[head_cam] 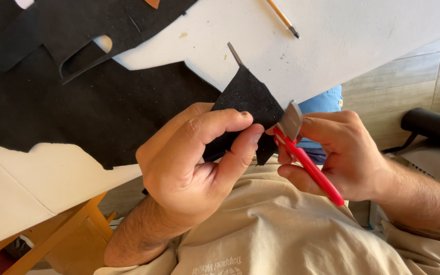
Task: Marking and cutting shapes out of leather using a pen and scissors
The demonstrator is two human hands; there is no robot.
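Nearest the lens: your beige shirt (281, 229), filling the lower frame beneath both forearms.

Left hand (194, 163): fingers curled, thumb pressed against the forefinger, pinching a small black suede-like piece (248, 102). The piece stands up out of the pinch, its point aimed toward the table's near edge, with a thin grey sliver (235, 53) sticking up from its tip.

Right hand (342, 153): fingers closed around the red handle of a cutting tool (309, 168). Thumb lies along the handle. The tool's flat metal blade meets the right edge of the black piece, just beside your left thumb tip.

Both hands sit off the table, over your lap, just below the near edge of the white table (332, 40).

Outward on the table: a large black sheet (77, 112) with cut-out shapes covers the left half, reaching the near edge. A pencil (282, 18) lies toward the far side, well apart from the hands.

Past the table's right: tiled floor (408, 86), a black cylindrical object (434, 125). A blue item (322, 102) shows behind the right hand. Orange wooden frame (62, 234) at lower left, under the table.
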